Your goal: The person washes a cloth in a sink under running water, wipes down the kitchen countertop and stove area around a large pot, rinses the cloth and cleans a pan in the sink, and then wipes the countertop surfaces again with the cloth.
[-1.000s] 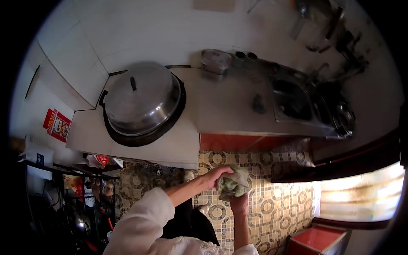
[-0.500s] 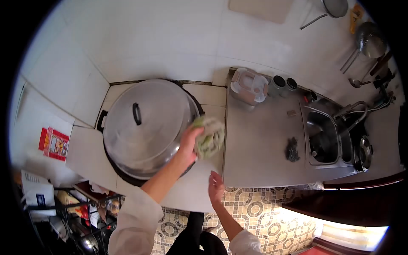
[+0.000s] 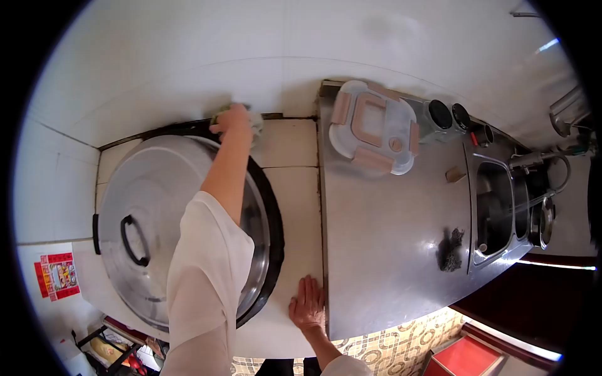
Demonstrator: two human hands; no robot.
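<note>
My left hand (image 3: 234, 122) is closed on a pale green cloth (image 3: 256, 127) at the back of the white tiled counter (image 3: 288, 207), against the wall behind the large pot. Its arm reaches across the pot's metal lid (image 3: 150, 188), which has a black handle (image 3: 130, 241). Near the counter's front edge, my right hand (image 3: 308, 305) lies flat with its fingers stretched out, beside the seam with the steel worktop (image 3: 382, 250). Nothing is in it.
On the steel worktop are a lidded container (image 3: 374, 125), dark-lidded jars (image 3: 439, 114), a small brown block (image 3: 456, 174) and a dark scourer (image 3: 450, 249). A sink (image 3: 492, 200) with a faucet (image 3: 527, 161) is at the right. A rack (image 3: 113, 348) stands lower left.
My left hand has carried the cloth from in front of me to the wall behind the pot. My right hand let go of the cloth and came down onto the counter. The view has moved closer.
</note>
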